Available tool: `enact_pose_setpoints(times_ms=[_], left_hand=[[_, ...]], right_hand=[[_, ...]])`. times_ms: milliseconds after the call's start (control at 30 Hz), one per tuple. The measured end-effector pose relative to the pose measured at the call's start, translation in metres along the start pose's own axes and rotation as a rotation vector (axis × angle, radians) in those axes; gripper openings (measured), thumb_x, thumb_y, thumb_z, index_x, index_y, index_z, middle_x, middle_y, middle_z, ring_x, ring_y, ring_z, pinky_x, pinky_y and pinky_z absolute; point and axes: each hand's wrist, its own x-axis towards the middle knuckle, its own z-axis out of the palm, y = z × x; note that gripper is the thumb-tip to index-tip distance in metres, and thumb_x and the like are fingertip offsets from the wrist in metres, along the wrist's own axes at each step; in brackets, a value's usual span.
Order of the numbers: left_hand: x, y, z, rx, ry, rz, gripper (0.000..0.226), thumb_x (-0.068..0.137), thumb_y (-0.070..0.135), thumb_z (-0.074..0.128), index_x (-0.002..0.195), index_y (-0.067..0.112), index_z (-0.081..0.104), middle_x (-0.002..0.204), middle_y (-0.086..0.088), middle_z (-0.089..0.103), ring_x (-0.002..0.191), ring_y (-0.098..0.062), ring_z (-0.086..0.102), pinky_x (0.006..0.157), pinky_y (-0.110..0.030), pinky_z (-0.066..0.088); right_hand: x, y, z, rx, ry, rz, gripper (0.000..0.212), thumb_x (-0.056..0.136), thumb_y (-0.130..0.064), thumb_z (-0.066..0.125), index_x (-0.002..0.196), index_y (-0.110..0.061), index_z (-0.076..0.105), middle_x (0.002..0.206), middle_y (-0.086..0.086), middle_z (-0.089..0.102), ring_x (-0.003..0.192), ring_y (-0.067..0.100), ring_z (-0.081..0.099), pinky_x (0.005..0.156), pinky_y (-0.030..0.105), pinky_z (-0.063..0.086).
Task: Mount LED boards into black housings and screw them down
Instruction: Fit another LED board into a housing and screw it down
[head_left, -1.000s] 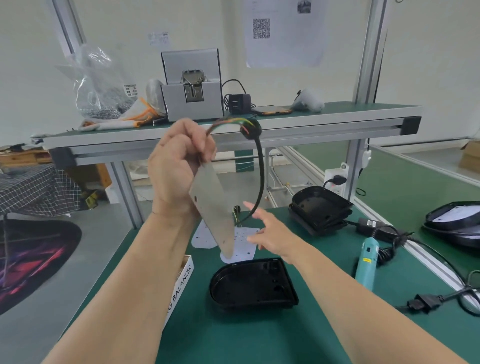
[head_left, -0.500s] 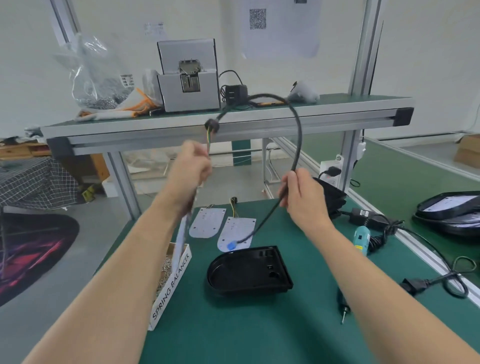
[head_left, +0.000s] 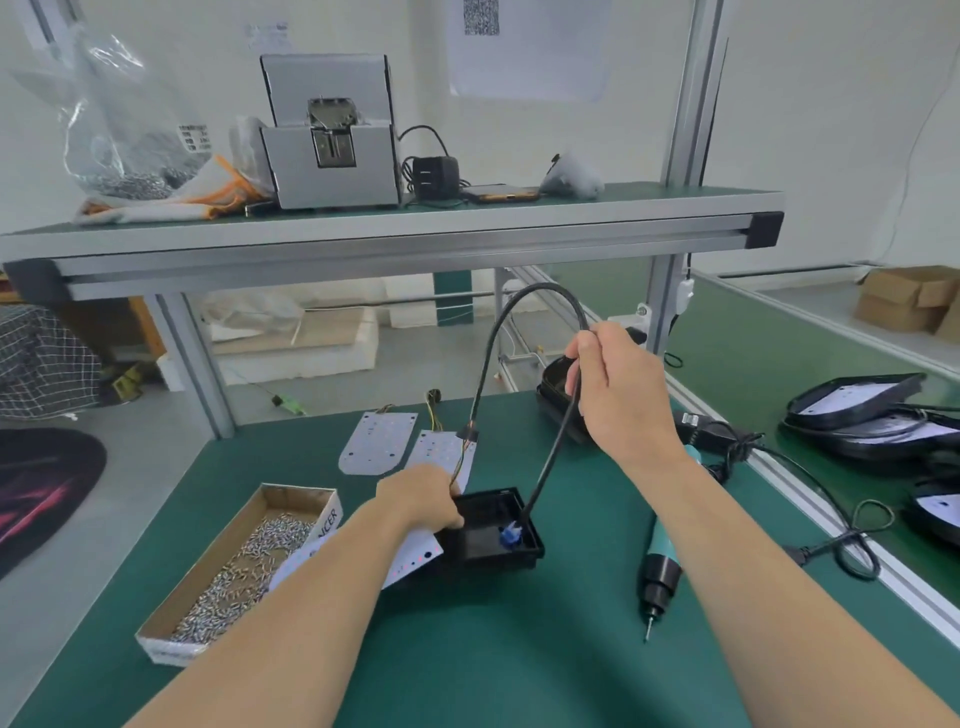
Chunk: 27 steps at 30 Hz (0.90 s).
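Gripping black cable (head_left: 549, 452) in right hand (head_left: 618, 395), LED board (head_left: 410, 564) in left hand (head_left: 421, 499). Gotta ease the blue plug (head_left: 509, 535) through the black housing (head_left: 498, 543) just right of the left hand, no yanking.

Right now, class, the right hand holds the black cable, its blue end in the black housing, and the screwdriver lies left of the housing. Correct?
No. The head view shows the screwdriver lying right of the black housing, not left. The right hand holds the black cable, blue end in the housing.
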Motion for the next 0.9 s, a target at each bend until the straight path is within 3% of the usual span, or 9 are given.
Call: enact_pose_setpoints(times_ms=[100, 200, 367, 500, 567, 667, 733, 833, 900], left_hand=[[0.002, 0.003, -0.005, 0.076, 0.017, 0.017, 0.004, 0.087, 0.029, 0.067, 0.088, 0.029, 0.063, 0.092, 0.004, 0.063, 0.089, -0.021, 0.060, 0.076, -0.030, 0.046], [0.000, 0.001, -0.009, 0.075, 0.067, 0.036, 0.038, 0.088, 0.022, 0.063, 0.063, 0.021, 0.035, 0.066, 0.003, 0.042, 0.067, -0.023, 0.041, 0.059, -0.027, 0.030], [-0.016, -0.001, -0.027, 0.086, 0.174, 0.091, 0.030, 0.088, 0.024, 0.061, 0.065, 0.019, 0.042, 0.067, 0.002, 0.048, 0.070, -0.023, 0.048, 0.057, -0.028, 0.031], [-0.030, 0.002, -0.051, -0.013, 0.259, 0.121, 0.027, 0.089, 0.025, 0.063, 0.067, 0.018, 0.048, 0.070, -0.001, 0.052, 0.074, -0.025, 0.052, 0.058, -0.031, 0.033], [-0.038, 0.000, -0.062, -0.147, 0.263, 0.132, 0.010, 0.090, 0.024, 0.066, 0.082, 0.019, 0.067, 0.078, -0.001, 0.063, 0.081, -0.023, 0.058, 0.067, -0.031, 0.041], [-0.049, -0.006, -0.071, -0.510, 0.227, 0.139, 0.015, 0.091, 0.015, 0.067, 0.089, 0.000, 0.067, 0.076, -0.008, 0.061, 0.074, -0.023, 0.054, 0.070, -0.032, 0.041], [-0.059, -0.005, -0.074, -0.729, 0.193, 0.168, 0.018, 0.094, 0.006, 0.064, 0.083, -0.007, 0.063, 0.071, -0.005, 0.059, 0.069, -0.016, 0.053, 0.071, -0.026, 0.040], [-0.070, -0.001, -0.079, -0.900, 0.210, 0.191, 0.014, 0.097, 0.003, 0.059, 0.087, -0.006, 0.063, 0.076, -0.012, 0.059, 0.073, -0.018, 0.052, 0.073, -0.028, 0.037], [-0.074, 0.001, -0.081, -0.927, 0.202, 0.209, 0.013, 0.098, 0.002, 0.057, 0.086, -0.001, 0.063, 0.078, -0.014, 0.058, 0.076, -0.021, 0.050, 0.071, -0.030, 0.036]], right_hand=[[0.000, 0.006, -0.001, -0.067, -0.021, -0.011, 0.030, 0.108, -0.019, 0.037, 0.089, -0.007, 0.057, 0.068, 0.000, 0.064, 0.059, 0.004, 0.055, 0.056, 0.011, 0.038], [-0.003, 0.014, -0.004, -0.112, -0.034, -0.021, 0.032, 0.108, -0.021, 0.037, 0.089, -0.004, 0.055, 0.070, -0.001, 0.063, 0.055, 0.007, 0.053, 0.053, 0.018, 0.040], [-0.002, 0.008, -0.009, -0.039, -0.084, -0.079, 0.023, 0.107, -0.017, 0.044, 0.087, -0.010, 0.052, 0.075, -0.001, 0.066, 0.056, 0.011, 0.064, 0.052, 0.023, 0.053], [-0.001, -0.005, -0.017, 0.041, -0.253, -0.116, 0.010, 0.100, -0.015, 0.059, 0.093, -0.018, 0.065, 0.081, -0.001, 0.071, 0.070, 0.011, 0.068, 0.069, 0.022, 0.056], [0.003, -0.011, -0.028, 0.084, -0.362, -0.063, 0.010, 0.097, -0.022, 0.065, 0.093, -0.027, 0.072, 0.086, 0.001, 0.072, 0.079, 0.020, 0.066, 0.079, 0.032, 0.053], [0.004, -0.015, -0.039, 0.230, -0.527, 0.006, 0.013, 0.096, -0.028, 0.067, 0.099, -0.035, 0.076, 0.097, -0.001, 0.072, 0.087, 0.013, 0.061, 0.084, 0.028, 0.046], [-0.001, -0.016, -0.036, 0.385, -0.495, 0.050, 0.022, 0.098, -0.026, 0.062, 0.113, -0.035, 0.074, 0.098, -0.010, 0.069, 0.082, 0.006, 0.058, 0.076, 0.021, 0.045], [-0.013, -0.014, -0.018, 0.644, -0.362, 0.341, 0.049, 0.095, 0.000, 0.047, 0.135, -0.027, 0.059, 0.113, 0.003, 0.063, 0.063, 0.013, 0.056, 0.050, 0.024, 0.042], [-0.028, -0.014, -0.003, 0.662, -0.446, 0.444, 0.057, 0.088, 0.015, 0.042, 0.133, -0.019, 0.053, 0.108, 0.006, 0.063, 0.055, 0.014, 0.061, 0.046, 0.023, 0.043]])
